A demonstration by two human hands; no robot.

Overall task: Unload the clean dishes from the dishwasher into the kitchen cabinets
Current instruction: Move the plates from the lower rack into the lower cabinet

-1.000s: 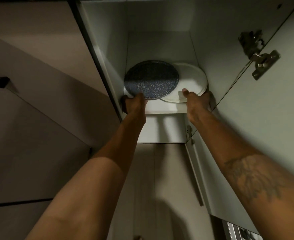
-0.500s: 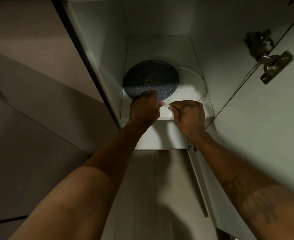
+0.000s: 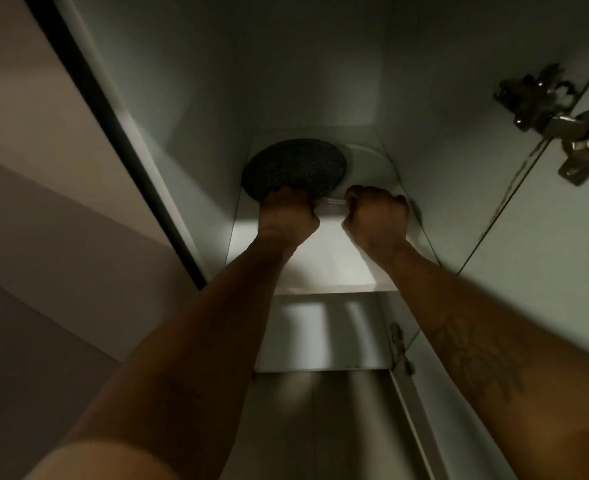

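I am reaching up into an open cabinet (image 3: pixel 182 116), both arms stretched towards its upper shelf (image 3: pixel 327 251). My left hand (image 3: pixel 288 216) is at the near edge of the dark plate (image 3: pixel 296 164), a speckled round one lying flat on the shelf, and my fingers curl over that near rim and hold it. The dark plate sits on the left side of the shelf, just beyond my left knuckles.

To its right, partly tucked beneath it, lies the white plate (image 3: pixel 366 161), close to the right wall of the cabinet. My right hand (image 3: pixel 376 216) is balled up at the near rim of this plate, fingers closed round the thin pale edge that runs across the gap between my two hands. Both hands are near each other but apart, at the front of the two plates.

The cabinet door (image 3: pixel 546 237) stands open on the right, with a metal hinge (image 3: pixel 549 112) high up. A tattoo (image 3: pixel 476 358) shows on my right forearm.
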